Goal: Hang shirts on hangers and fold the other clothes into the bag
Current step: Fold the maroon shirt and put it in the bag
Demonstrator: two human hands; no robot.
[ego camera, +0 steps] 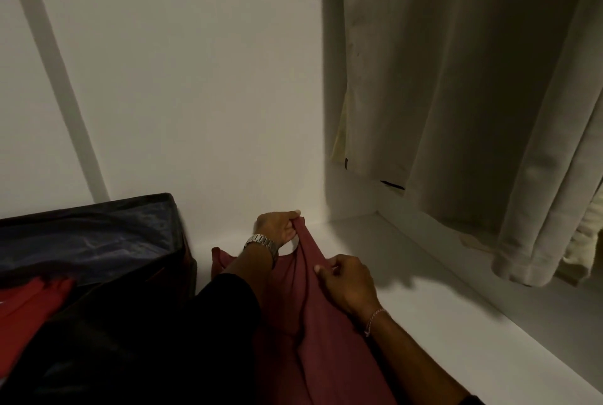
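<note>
The left hand (277, 228) pinches the top strap of a maroon top (313, 323) between thumb and curled fingers, lifting it slightly. The right hand (346, 284) has its grip closed on the same strap area just below, fingers curled over a gathered fold. Both hands hold the one garment, which lies spread on the white shelf (424, 306) and runs from the grips toward the bottom edge of the view.

The top looks thin, soft and light. I judge it will drape and bunch wherever it is not held, so it will not keep a shape by itself. The straps and the side seams look like the sensible places to hold it: a pinch at two separated points should keep an edge taut enough to fold cleanly. It appears sleeveless, so it probably counts among the clothes to fold rather than hang.

Left of the top, just beside it, stands a dark bag (98, 241), open at the top, with a blue lining. Inside lies red clothing (29, 300); how many pieces I cannot tell. Right of the top and above the shelf hang pale garments (456, 78), at least two, their lower edges well clear of it.

Counted: two hands, one maroon top, one bag. A watch sits on the left wrist, a thin bracelet on the right.
</note>
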